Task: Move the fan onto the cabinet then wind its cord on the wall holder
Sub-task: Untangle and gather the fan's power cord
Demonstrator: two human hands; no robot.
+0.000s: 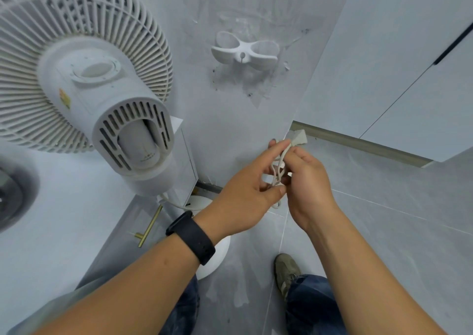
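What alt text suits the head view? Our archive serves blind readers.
Both hands, left hand and right hand, hold a bunched white cord below an empty wall holder. A white fan stands at left on a cabinet.

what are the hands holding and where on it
Both the left hand and right hand grip the fan's cord, bunched in loops near its plug.

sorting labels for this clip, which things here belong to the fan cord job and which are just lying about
Job: white pedestal fan; bundled white cord, held by left hand and right hand; white wall holder.
Lying about: brass cabinet handle; round dark drain.
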